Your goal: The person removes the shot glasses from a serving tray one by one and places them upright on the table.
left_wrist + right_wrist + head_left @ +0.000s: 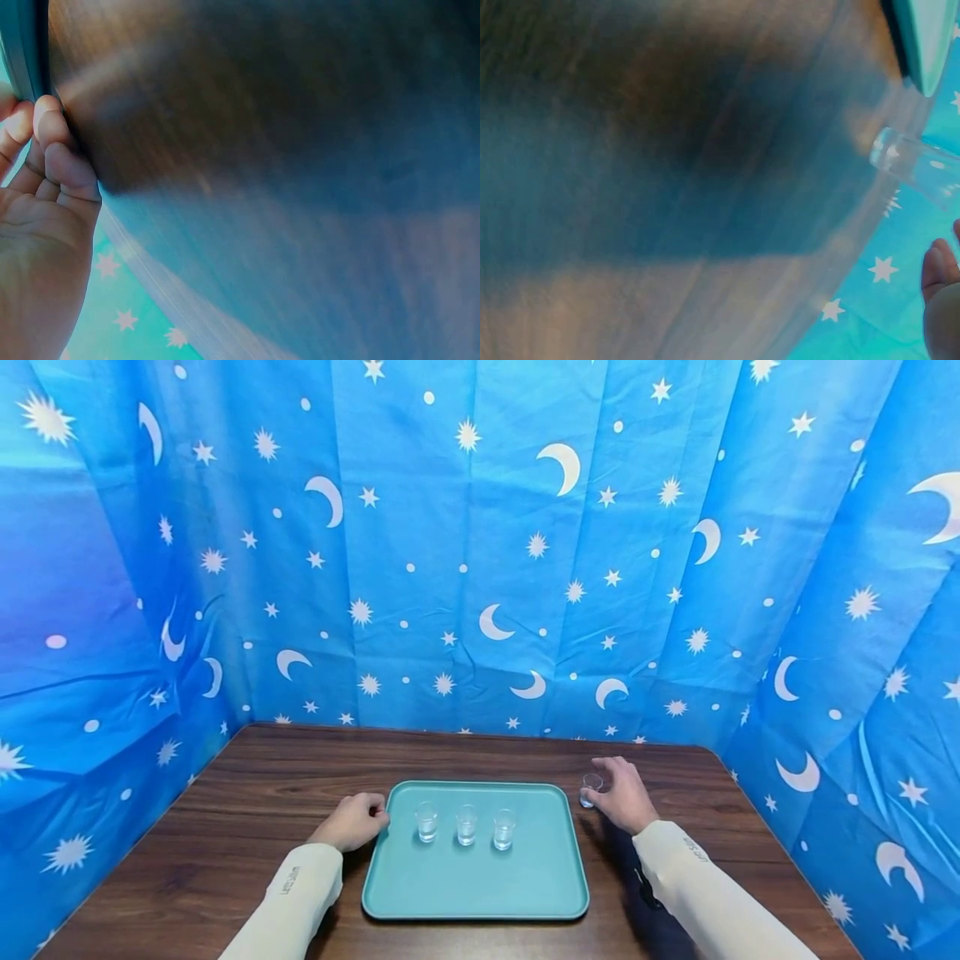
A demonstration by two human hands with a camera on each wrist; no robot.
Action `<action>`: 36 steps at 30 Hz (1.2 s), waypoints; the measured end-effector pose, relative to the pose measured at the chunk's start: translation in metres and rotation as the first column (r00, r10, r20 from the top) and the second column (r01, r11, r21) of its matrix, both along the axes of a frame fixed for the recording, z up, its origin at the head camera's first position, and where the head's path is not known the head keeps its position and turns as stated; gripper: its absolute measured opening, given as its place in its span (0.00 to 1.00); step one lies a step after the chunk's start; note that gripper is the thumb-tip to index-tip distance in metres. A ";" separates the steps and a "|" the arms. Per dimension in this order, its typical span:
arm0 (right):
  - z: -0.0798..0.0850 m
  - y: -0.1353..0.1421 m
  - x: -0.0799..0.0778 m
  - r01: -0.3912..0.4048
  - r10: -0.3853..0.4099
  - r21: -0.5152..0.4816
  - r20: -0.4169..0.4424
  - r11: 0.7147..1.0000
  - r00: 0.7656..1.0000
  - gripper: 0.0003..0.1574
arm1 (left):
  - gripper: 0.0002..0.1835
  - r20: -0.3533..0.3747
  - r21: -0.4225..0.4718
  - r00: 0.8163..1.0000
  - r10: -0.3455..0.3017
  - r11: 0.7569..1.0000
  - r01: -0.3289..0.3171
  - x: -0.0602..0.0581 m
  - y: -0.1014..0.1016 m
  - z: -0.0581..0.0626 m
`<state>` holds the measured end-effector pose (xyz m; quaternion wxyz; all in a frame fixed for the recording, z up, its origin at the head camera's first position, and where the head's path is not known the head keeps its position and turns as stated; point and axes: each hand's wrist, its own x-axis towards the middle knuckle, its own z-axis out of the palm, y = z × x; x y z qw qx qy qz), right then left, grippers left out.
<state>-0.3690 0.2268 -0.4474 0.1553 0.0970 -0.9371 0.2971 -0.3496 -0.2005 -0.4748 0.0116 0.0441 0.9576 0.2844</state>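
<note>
Three small clear shot glasses stand in a row on a teal tray (480, 889): a left glass (427, 822), a middle glass (466, 825) and a right glass (504, 830). At the tray's left rim, my left hand (351, 822) grips the edge with curled fingers (69, 166). A fourth shot glass (591, 783) is upright on the table, right of the tray's far corner. My right hand (622, 795) is spread around this glass, thumb on the near side and fingers behind. In the right wrist view a gap shows between the glass (919, 165) and the visible fingertips.
The dark wood table (292, 768) extends on both sides of the tray. A blue curtain (450, 527) with moons and stars hangs behind it and along both sides.
</note>
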 end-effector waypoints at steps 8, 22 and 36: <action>0.015 -0.015 0.007 -0.161 0.162 -0.120 0.003 0.980 0.987 0.27 | 0.09 0.002 0.005 1.000 0.009 1.000 -0.009 -0.002 0.000 -0.002; 0.014 -0.059 0.023 -0.318 0.325 -0.110 0.045 0.942 0.945 0.25 | 0.08 0.003 -0.012 1.000 0.009 1.000 -0.009 -0.001 0.000 -0.001; 0.002 -0.085 0.033 -0.448 0.450 -0.031 0.057 0.893 0.891 0.30 | 0.08 0.003 -0.002 1.000 -0.008 1.000 0.008 -0.001 -0.002 -0.001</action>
